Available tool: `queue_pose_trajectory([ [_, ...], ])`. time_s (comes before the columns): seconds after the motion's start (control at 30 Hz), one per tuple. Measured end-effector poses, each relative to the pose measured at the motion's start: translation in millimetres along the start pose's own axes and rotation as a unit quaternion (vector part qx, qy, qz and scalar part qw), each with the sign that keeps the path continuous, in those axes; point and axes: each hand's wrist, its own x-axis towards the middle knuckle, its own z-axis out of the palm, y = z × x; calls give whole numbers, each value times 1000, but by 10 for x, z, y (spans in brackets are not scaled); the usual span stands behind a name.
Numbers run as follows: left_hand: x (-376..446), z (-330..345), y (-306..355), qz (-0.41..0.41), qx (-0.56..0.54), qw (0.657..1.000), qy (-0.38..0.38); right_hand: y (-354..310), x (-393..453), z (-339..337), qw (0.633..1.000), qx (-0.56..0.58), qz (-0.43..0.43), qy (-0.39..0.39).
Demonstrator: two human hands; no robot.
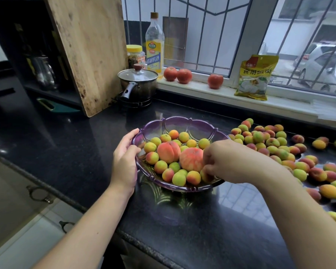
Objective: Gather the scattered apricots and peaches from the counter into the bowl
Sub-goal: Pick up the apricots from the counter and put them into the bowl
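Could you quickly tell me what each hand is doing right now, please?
Left hand: grips the rim of the purple bowl.
Right hand: fingers curled on an apricot inside the bowl.

Translucent purple bowl (182, 123), yellow-green red-blushed apricots (279, 150), speckled black counter (76, 152)

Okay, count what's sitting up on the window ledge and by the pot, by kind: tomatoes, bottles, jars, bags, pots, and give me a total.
Tomatoes: 3
Bottles: 1
Jars: 1
Bags: 1
Pots: 1
Total: 7
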Motion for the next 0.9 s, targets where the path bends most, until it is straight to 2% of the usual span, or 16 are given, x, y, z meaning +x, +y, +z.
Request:
queue_pose_trajectory([
  [0.13, 9, -10, -6, 1, -2, 1000, 1, -55, -20, 19, 1000, 2, -10, -10],
  [0.53, 27, 0, -47, 19, -4, 1000, -3, -128, -22, 33, 999, -44, -3, 29],
  [0.6, 28, 3, -43, 20, -9, 1000, -4, -127, -55, -14, 997, -35, -27, 63],
  [0.67, 33, 3, -50, 20, -11, 1000, -6, -112, -78, -62, 995, 19, -69, 71],
  [0.83, 45, -9, -76, 24, 6, 1000, -10, -176, -14, 96, 987, -1, -161, 11],
  [0.9, 33, -2, -75, 31, 9, 999, -17, -147, -14, 55, 989, 6, -151, 1],
])
